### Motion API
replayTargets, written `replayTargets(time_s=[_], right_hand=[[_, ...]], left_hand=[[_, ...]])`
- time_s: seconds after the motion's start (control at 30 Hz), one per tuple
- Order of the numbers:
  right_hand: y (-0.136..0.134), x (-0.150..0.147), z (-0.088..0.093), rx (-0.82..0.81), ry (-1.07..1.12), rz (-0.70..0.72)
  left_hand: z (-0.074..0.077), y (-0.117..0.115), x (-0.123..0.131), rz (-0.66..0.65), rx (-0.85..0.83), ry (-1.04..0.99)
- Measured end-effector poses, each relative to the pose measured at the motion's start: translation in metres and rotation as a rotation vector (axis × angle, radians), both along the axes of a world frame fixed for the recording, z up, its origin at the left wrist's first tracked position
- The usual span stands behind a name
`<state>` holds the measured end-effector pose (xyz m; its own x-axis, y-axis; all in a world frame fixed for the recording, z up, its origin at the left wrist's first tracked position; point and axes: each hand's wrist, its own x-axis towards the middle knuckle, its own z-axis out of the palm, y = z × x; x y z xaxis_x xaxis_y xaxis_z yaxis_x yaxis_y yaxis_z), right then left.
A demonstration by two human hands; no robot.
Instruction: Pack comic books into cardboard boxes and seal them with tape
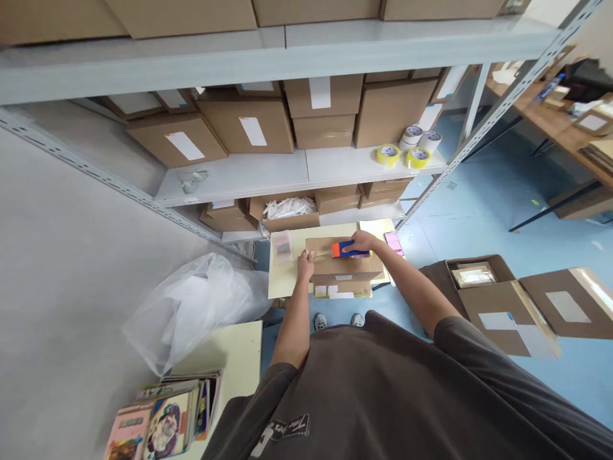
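A cardboard box lies on the pale yellow table in front of me. My right hand is wrapped round a blue and orange tape dispenser, which rests on top of the box. Clear tape runs along the box top from the dispenser to the left end. At that left end, my left hand grips the box edge with its fingers bent. A small label sits on the side of the box facing me.
Shelves with cardboard boxes rise behind the table. Tape rolls stand on the middle shelf. A pink phone lies at the table's right edge. Plastic bags and books are at left; open cartons stand on the floor at right.
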<state>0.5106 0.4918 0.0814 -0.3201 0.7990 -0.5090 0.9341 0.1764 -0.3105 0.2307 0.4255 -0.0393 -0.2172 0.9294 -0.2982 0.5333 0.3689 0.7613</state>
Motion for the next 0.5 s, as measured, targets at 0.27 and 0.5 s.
replayTargets(time_s=[0.27, 0.5], right_hand=[[-0.041, 0.210, 0.017, 0.030, -0.191, -0.221], [-0.060, 0.263, 0.005, 0.024, -0.261, -0.369]], left_hand=[[0.001, 0.006, -0.004, -0.067, -0.036, 0.140], [0.000, 0.010, -0.004, -0.041, -0.028, 0.173]])
